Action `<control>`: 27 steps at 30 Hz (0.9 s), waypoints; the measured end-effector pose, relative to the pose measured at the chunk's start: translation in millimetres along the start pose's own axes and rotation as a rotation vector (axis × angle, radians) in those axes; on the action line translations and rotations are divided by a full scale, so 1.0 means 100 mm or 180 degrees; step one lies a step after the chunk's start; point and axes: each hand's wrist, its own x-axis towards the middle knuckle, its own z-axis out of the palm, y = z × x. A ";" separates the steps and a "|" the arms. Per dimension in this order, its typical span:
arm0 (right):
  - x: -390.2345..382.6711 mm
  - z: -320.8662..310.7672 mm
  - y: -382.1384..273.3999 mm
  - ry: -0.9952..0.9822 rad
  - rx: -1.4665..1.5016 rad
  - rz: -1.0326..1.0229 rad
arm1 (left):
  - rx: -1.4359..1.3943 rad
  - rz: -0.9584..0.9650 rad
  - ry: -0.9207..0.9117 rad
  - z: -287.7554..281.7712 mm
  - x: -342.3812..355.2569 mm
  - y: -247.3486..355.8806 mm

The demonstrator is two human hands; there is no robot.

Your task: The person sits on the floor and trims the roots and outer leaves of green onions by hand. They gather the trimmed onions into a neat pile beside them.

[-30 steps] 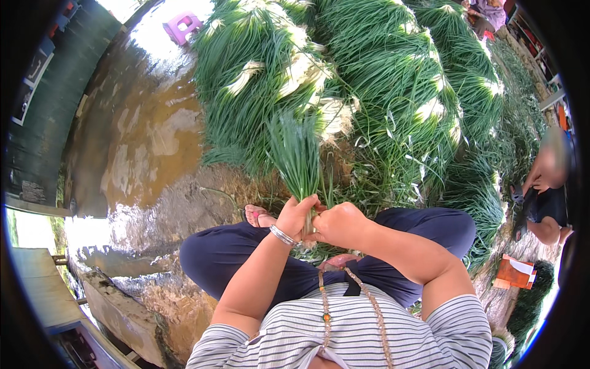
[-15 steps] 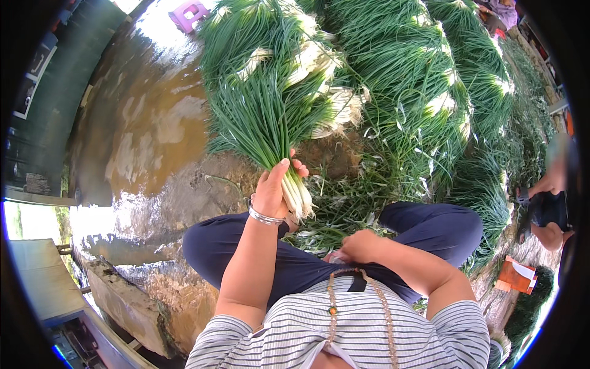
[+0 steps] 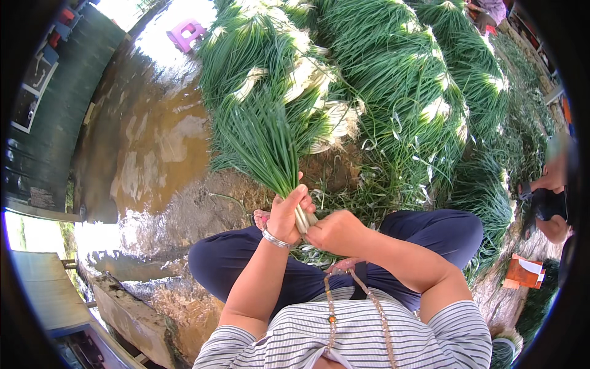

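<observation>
My left hand (image 3: pixel 286 215) is wrapped round a bunch of spring onions (image 3: pixel 269 150), just above the white ends. Their green leaves fan out away from me, over the heap beyond. My right hand (image 3: pixel 340 232) is closed with its fingertips at the white stems below the left hand. Whatever those fingers pinch is hidden. A pinkish thing (image 3: pixel 344 264) lies in my lap under the right forearm, too small to name.
Heaped spring onions (image 3: pixel 332 120) lie ahead, with further rows (image 3: pixel 393 67) to the right. Loose trimmed leaves (image 3: pixel 369 197) cover the ground. A pink stool (image 3: pixel 186 35) stands on wet floor at far left. Another person (image 3: pixel 553 184) is at the right edge, near an orange box (image 3: pixel 523 272).
My right hand has risen from my lap to the white ends of the bunch. My left hand has moved slightly right and nearer, with the spring onions still in it.
</observation>
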 end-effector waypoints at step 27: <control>-0.29 -1.44 1.20 0.3826 0.3952 0.1702 | 0.2589 0.0339 -0.0716 0.02 -0.13 0.03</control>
